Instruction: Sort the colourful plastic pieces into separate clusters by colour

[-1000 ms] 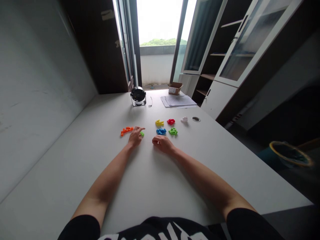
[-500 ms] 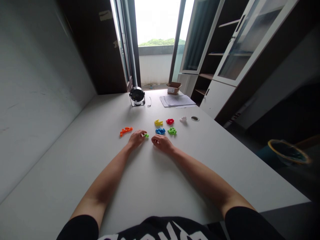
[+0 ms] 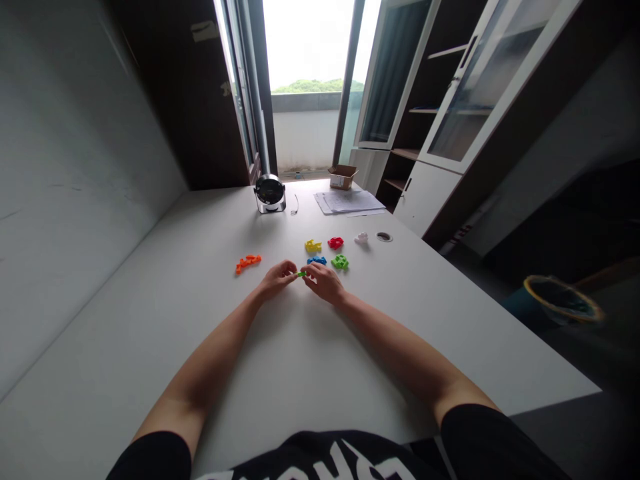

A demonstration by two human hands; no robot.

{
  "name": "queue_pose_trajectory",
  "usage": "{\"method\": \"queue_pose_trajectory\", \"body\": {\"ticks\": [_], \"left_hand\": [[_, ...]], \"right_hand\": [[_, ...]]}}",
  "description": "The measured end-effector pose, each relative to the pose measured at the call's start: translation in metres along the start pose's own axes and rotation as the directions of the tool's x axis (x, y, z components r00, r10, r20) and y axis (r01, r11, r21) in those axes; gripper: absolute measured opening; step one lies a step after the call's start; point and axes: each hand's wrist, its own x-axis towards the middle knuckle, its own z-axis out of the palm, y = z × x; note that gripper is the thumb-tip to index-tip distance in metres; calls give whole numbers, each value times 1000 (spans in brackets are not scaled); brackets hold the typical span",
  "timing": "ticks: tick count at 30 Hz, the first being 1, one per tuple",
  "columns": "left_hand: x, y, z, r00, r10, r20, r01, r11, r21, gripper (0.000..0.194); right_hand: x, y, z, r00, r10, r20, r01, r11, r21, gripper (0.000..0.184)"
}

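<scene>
Between my two hands is a small bright green plastic piece (image 3: 301, 274), pinched from both sides. My left hand (image 3: 279, 277) has its fingertips closed on the piece's left end. From the other side my right hand (image 3: 323, 280) grips it with thumb and fingers. Just beyond the right hand lies a blue cluster of pieces (image 3: 317, 260), partly covered by the fingers. A green cluster (image 3: 341, 262) rests to its right. Behind them sit yellow pieces (image 3: 313, 245), red pieces (image 3: 336, 243) and white pieces (image 3: 361, 237). Orange pieces (image 3: 248, 264) form a row left of my left hand.
A round black fan-like device (image 3: 270, 192) on a metal stand is at the back, beside a thin cord (image 3: 295, 205). Papers (image 3: 350, 202) and an open cardboard box (image 3: 343, 177) lie at back right. A round cable hole (image 3: 385, 237) is in the white table (image 3: 300, 373).
My left hand has carried the green piece to the right, up to my right hand, whose fingers now touch it too. The view has shifted slightly.
</scene>
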Motion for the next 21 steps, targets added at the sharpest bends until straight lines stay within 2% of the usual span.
{"method": "queue_pose_trajectory", "body": {"ticks": [7,13,16,21], "left_hand": [[-2,6,-2,999,16,32,-17,999,48,28],[-1,1,0,1000,28,-6,-28,996,84,30],[2,-4,0,1000,6,-16,-5,999,33,33],[4,-8,-1,1000,5,1,-5,989,-146,34]], "right_hand": [[1,0,1,999,26,-21,-26,1000,-6,10],[1,-1,-1,998,59,-26,-59,998,33,10],[1,-1,-1,997,68,-25,-67,996,67,14],[0,0,0,999,39,-7,-38,995,88,29]]}}
